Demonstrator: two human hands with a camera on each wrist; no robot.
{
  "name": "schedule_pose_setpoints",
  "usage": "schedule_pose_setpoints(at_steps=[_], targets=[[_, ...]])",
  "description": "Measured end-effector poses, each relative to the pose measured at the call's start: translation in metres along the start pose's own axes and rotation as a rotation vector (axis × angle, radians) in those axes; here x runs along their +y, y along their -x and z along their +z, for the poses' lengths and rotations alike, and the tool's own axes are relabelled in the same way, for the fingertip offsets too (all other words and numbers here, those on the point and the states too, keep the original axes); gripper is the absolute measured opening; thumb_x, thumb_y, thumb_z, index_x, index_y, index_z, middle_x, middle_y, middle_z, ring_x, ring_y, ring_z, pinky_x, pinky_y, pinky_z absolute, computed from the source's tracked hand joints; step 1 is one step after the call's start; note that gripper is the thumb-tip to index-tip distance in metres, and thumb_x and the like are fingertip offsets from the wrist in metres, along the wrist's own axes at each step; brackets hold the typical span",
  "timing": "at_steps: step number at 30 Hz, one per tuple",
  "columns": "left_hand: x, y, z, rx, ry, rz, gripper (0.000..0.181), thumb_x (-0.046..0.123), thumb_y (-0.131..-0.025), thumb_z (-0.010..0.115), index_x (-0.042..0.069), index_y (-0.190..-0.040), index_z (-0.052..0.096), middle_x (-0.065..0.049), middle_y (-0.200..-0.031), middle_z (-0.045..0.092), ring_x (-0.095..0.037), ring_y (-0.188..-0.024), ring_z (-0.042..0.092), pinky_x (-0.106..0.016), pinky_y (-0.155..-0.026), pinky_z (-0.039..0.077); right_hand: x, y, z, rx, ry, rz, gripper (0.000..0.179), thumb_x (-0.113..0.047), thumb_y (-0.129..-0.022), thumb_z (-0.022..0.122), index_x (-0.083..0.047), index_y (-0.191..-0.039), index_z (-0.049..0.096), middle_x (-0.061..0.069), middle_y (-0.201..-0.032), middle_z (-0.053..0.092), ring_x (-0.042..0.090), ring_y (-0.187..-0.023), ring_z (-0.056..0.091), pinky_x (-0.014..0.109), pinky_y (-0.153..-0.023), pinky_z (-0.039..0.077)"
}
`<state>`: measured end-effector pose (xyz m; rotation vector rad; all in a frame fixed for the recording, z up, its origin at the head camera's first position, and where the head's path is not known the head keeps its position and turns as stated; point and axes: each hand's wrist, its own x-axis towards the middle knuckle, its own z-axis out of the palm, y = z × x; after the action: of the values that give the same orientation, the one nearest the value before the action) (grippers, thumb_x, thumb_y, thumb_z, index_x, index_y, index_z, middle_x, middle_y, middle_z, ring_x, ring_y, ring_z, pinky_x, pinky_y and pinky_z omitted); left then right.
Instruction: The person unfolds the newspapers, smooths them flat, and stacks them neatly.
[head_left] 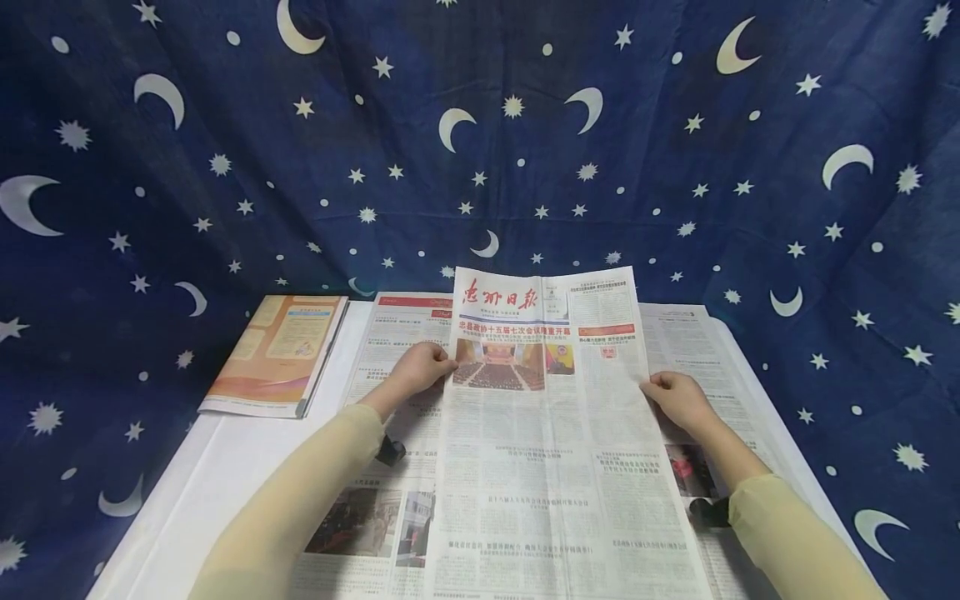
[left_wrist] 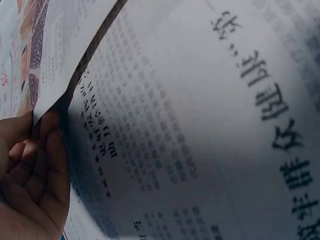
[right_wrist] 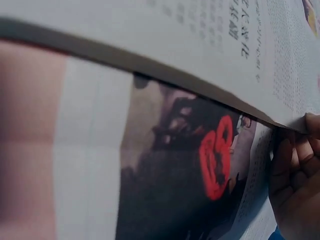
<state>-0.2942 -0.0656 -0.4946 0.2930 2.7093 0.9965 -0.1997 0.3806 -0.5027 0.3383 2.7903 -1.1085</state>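
Note:
Both hands hold up a folded newspaper [head_left: 517,433] with a red masthead and a colour photo of a hall near its top. My left hand [head_left: 422,369] pinches its left edge between thumb and fingers; the left wrist view shows the thumb on top of the sheet and the left hand's curled fingers [left_wrist: 40,185] beneath. On the opposite edge my right hand [head_left: 681,400] pinches the paper at about the same height. Under it a wider spread newspaper [head_left: 397,375] lies on the table, showing on both sides of the held one.
A magazine with an orange cover [head_left: 277,354] lies at the table's back left corner. White cloth covers the table [head_left: 187,500]. Behind and around it hangs a dark blue curtain [head_left: 420,217] with moons and stars.

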Motion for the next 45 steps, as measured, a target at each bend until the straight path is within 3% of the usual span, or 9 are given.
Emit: schedule_pose_setpoints(at_steps=[15, 24, 27, 30, 33, 35, 40, 42, 45], targets=[[0.008, 0.001, 0.008, 0.024, -0.170, -0.080, 0.033, 0.040, -0.097, 0.071, 0.012, -0.079, 0.065, -0.001, -0.075, 0.062, -0.016, -0.066, 0.057, -0.029, -0.060, 0.044, 0.001, 0.005, 0.003, 0.002, 0.045, 0.019, 0.033, -0.026, -0.103, 0.060, 0.006, -0.104, 0.068, 0.012, -0.087, 0.067, 0.023, -0.075, 0.061, 0.030, -0.060, 0.048], [0.008, -0.003, 0.013, 0.040, -0.321, -0.087, 0.032, 0.040, -0.098, 0.068, 0.015, -0.080, 0.064, 0.000, -0.073, 0.062, -0.016, -0.064, 0.058, -0.031, -0.059, 0.045, 0.000, 0.004, 0.003, -0.011, 0.042, 0.049, 0.035, -0.027, -0.103, 0.059, 0.006, -0.105, 0.067, 0.014, -0.089, 0.067, 0.023, -0.075, 0.061, 0.029, -0.059, 0.048], [0.011, -0.004, 0.016, 0.046, -0.367, -0.086, 0.028, 0.039, -0.098, 0.069, 0.013, -0.089, 0.064, -0.001, -0.076, 0.063, -0.018, -0.067, 0.060, -0.035, -0.062, 0.049, -0.001, 0.004, 0.004, -0.007, 0.044, 0.054, 0.035, -0.028, -0.103, 0.059, 0.006, -0.106, 0.067, 0.014, -0.090, 0.067, 0.023, -0.075, 0.061, 0.029, -0.058, 0.048], [0.016, -0.003, 0.018, 0.067, -0.393, -0.077, 0.038, 0.039, -0.097, 0.070, 0.006, -0.115, 0.063, -0.009, -0.095, 0.066, -0.024, -0.081, 0.066, -0.041, -0.071, 0.056, -0.002, 0.005, 0.004, -0.006, 0.033, 0.066, 0.035, -0.028, -0.103, 0.059, 0.006, -0.106, 0.067, 0.014, -0.091, 0.067, 0.023, -0.075, 0.061, 0.028, -0.059, 0.048], [0.025, 0.001, 0.021, 0.071, -0.392, 0.006, 0.061, 0.038, -0.097, 0.070, 0.004, -0.144, 0.051, -0.017, -0.126, 0.061, -0.033, -0.109, 0.065, -0.048, -0.089, 0.056, -0.001, 0.005, 0.002, -0.008, 0.016, 0.073, 0.036, -0.028, -0.102, 0.060, 0.006, -0.106, 0.067, 0.015, -0.091, 0.067, 0.023, -0.076, 0.061, 0.028, -0.059, 0.048], [0.034, 0.005, 0.025, 0.040, -0.376, 0.132, 0.067, 0.035, -0.099, 0.068, 0.005, -0.153, 0.043, -0.019, -0.141, 0.054, -0.036, -0.126, 0.057, -0.051, -0.103, 0.050, 0.001, 0.004, 0.000, -0.012, 0.002, 0.075, 0.037, -0.029, -0.102, 0.060, 0.006, -0.107, 0.067, 0.015, -0.092, 0.067, 0.023, -0.077, 0.060, 0.028, -0.060, 0.047], [0.063, 0.024, 0.045, -0.181, -0.360, 0.485, 0.065, 0.034, -0.102, 0.063, 0.009, -0.157, 0.041, -0.015, -0.159, 0.041, -0.034, -0.147, 0.036, -0.050, -0.120, 0.028, 0.006, 0.004, -0.005, -0.026, -0.032, 0.086, 0.045, -0.034, -0.105, 0.054, 0.008, -0.116, 0.066, 0.014, -0.097, 0.069, 0.023, -0.081, 0.062, 0.026, -0.062, 0.047], [0.074, 0.033, 0.055, -0.272, -0.386, 0.563, 0.065, 0.039, -0.102, 0.060, 0.012, -0.158, 0.039, -0.012, -0.163, 0.034, -0.033, -0.151, 0.029, -0.049, -0.122, 0.023, 0.005, 0.006, -0.006, -0.038, -0.071, 0.085, 0.049, -0.035, -0.107, 0.051, 0.009, -0.123, 0.064, 0.016, -0.102, 0.069, 0.023, -0.085, 0.063, 0.027, -0.065, 0.049], [0.085, 0.044, 0.067, -0.370, -0.426, 0.612, 0.066, 0.046, -0.103, 0.056, 0.017, -0.159, 0.038, -0.009, -0.167, 0.028, -0.031, -0.154, 0.021, -0.045, -0.124, 0.018, 0.003, 0.010, -0.007, -0.068, -0.140, 0.066, 0.053, -0.035, -0.109, 0.047, 0.011, -0.132, 0.058, 0.018, -0.109, 0.070, 0.021, -0.088, 0.065, 0.028, -0.070, 0.052]])
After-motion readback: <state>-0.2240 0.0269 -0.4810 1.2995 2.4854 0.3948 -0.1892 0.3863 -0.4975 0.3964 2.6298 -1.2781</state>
